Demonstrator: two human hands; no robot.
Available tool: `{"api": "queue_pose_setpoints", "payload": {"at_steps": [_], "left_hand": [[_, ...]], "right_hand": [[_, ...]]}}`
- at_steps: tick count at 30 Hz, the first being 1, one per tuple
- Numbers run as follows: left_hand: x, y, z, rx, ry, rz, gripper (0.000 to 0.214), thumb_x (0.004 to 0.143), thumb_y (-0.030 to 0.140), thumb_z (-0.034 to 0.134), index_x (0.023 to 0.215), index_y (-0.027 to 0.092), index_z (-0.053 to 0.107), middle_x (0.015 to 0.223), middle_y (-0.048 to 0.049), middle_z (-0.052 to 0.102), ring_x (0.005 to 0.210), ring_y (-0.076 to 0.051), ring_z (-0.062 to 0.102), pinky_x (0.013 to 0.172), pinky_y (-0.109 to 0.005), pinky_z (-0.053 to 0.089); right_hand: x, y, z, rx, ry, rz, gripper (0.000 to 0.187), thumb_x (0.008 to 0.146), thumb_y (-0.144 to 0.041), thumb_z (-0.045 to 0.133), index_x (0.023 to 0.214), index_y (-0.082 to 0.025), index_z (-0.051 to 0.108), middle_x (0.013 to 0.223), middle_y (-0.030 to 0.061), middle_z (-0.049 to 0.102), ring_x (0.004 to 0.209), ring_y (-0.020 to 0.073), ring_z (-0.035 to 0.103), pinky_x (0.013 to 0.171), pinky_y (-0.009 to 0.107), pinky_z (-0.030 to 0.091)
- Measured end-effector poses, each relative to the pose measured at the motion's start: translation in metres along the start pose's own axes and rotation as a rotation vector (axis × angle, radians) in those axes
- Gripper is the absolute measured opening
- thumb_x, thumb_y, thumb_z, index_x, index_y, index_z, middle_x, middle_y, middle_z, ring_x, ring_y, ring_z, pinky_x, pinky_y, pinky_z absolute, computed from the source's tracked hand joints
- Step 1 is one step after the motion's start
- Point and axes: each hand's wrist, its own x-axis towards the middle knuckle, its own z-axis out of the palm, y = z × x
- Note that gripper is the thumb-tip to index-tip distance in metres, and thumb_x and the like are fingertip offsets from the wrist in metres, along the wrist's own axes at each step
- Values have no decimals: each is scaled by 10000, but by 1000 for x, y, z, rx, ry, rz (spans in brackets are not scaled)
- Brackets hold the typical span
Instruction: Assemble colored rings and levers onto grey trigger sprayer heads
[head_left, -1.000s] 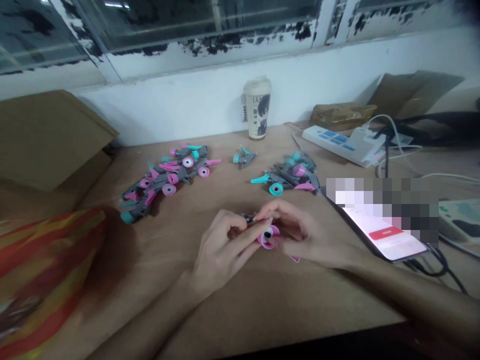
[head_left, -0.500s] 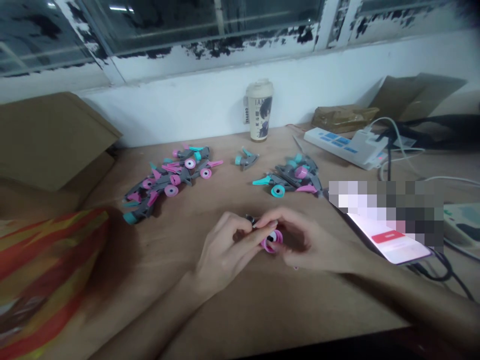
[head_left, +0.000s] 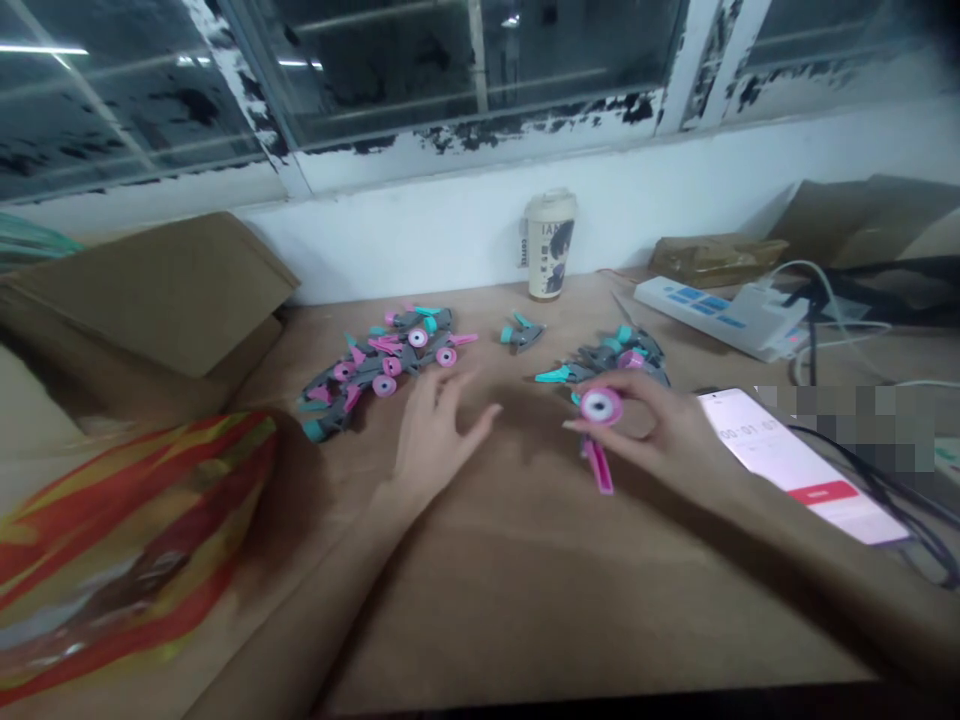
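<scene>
My right hand [head_left: 660, 420] pinches a pink-and-grey trigger spray head [head_left: 602, 407] by its round collar. The collar's opening faces me and the pink trigger hangs downward. Fingers apart and holding nothing, my left hand [head_left: 439, 430] hovers just in front of the left pile of spray heads [head_left: 386, 372], which are grey with pink or teal parts. Behind my right hand lies a second pile of spray heads [head_left: 600, 352], partly covered by the hand. A single teal-and-grey spray head [head_left: 523, 333] sits between the two piles.
A lidded coffee cup [head_left: 550, 245] stands against the wall. To the right are a power strip [head_left: 720, 318], cables and a lit phone [head_left: 810, 470]. On the left are a cardboard box [head_left: 165, 300] and a red-and-yellow plastic bag [head_left: 150, 530].
My hands have come apart. The right one has carried the spray head rightward and up towards the right pile; the left has let go and opened. The camera view has shifted slightly.
</scene>
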Motion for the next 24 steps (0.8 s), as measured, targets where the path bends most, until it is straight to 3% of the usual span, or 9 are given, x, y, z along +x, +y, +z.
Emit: {"api": "queue_pose_setpoints", "payload": {"at_steps": [2,5,10,19,21,24], "left_hand": [[6,-23,0,179,-5,-152,364,848,345,535,1155,150,542,1102,-125,534,1057,-256,502,913,-381,419],[7,-54,1,442,-47,-388,374,831,334,529,1150,139,548,1146,-162,519,1087,-321,473,868,-432,409],[3,-77,2,546,-74,-510,386,797,395,533,1056,115,591,1092,-203,539,1036,-372,495,853,-492,369],[10,-70,-8,521,-91,-494,309,779,337,525,994,136,620,1048,-161,574,937,-322,569,855,-461,362],[14,-67,-16,460,-15,-484,316,775,358,533,980,139,631,1025,-153,583,962,-326,561,861,-466,367],[21,-55,-28,233,195,-436,284,771,327,551,978,158,645,1007,-121,586,989,-296,556,881,-439,386]], "right_hand": [[16,14,-8,-173,77,-43,295,809,-432,587,1001,-209,601,930,69,682,832,246,636,730,371,486],[46,44,-13,-394,-5,-86,306,814,-449,560,992,-210,630,988,86,681,928,287,611,809,422,439],[76,71,1,-582,-132,44,414,804,-468,550,1115,-202,607,1150,99,649,1057,331,573,942,549,309],[33,23,22,-457,-128,-179,423,858,-524,473,1130,-213,564,1185,77,622,1109,274,552,1040,535,215],[24,16,25,-427,-160,-221,397,873,-490,469,1151,-217,548,1182,72,620,1117,268,546,1053,539,205],[13,9,29,-379,-192,-220,399,888,-456,454,1194,-207,517,1162,86,622,1127,267,537,1031,518,283]]}}
